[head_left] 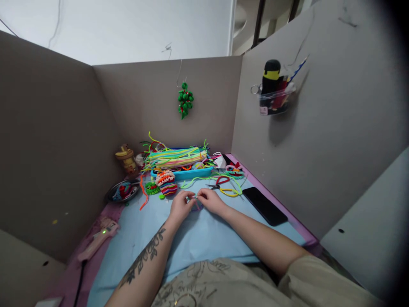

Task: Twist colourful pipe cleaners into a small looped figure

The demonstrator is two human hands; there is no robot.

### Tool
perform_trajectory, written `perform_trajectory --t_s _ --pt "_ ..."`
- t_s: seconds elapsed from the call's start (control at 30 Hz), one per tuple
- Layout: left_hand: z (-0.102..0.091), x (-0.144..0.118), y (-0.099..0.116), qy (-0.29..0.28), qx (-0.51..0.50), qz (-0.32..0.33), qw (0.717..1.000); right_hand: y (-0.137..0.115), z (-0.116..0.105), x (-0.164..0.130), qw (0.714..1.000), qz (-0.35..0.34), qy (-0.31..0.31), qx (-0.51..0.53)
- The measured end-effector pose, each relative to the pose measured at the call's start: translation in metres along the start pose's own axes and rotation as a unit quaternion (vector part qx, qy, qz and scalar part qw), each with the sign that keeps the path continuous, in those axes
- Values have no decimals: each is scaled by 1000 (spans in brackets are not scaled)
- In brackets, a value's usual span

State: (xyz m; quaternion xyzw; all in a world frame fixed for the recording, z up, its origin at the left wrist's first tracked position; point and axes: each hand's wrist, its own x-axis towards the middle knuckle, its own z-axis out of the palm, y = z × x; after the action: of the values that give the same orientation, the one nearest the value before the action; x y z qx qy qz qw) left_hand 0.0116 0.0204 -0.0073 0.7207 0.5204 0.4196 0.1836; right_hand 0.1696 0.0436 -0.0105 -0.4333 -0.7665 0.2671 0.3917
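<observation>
My left hand (182,204) and my right hand (211,200) meet over the blue cloth (207,238), with fingertips pinched close together. Between and just below them shows a small purple-and-pink piece (197,207), too small to make out; it looks like bent pipe cleaner. The fingers of both hands partly cover it. Just beyond my right hand lie scissors (223,187) with red and yellow handles, and a light green pipe cleaner (194,183). A striped, multicoloured pipe-cleaner figure (167,184) stands beyond my left hand, beside a green one (152,187).
A blue tray (191,174) heaped with pipe cleaners (175,157) stands at the back. Right lies a black phone (265,207). Left are a dark bowl (112,194), a pink glue gun (100,238) with a cord, and a brown cup (126,158). Grey partitions (153,98) enclose the table.
</observation>
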Motion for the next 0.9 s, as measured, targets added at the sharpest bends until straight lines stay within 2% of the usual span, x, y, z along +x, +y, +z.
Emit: perform_trajectory --t_s 0.27,0.47,0.73,0.9 --pt "3 -6 8 -23 7 -6 1000 -4 1 -3 996 5 -24 85" --pt "2 -8 12 -28 35 -2 999 1 5 -3 979 31 -63 191" --pt "4 -9 14 -34 34 -10 999 -1 6 -3 967 69 -42 240" --pt "6 -8 11 -23 -5 -20 1000 -2 3 -4 971 75 -29 224"
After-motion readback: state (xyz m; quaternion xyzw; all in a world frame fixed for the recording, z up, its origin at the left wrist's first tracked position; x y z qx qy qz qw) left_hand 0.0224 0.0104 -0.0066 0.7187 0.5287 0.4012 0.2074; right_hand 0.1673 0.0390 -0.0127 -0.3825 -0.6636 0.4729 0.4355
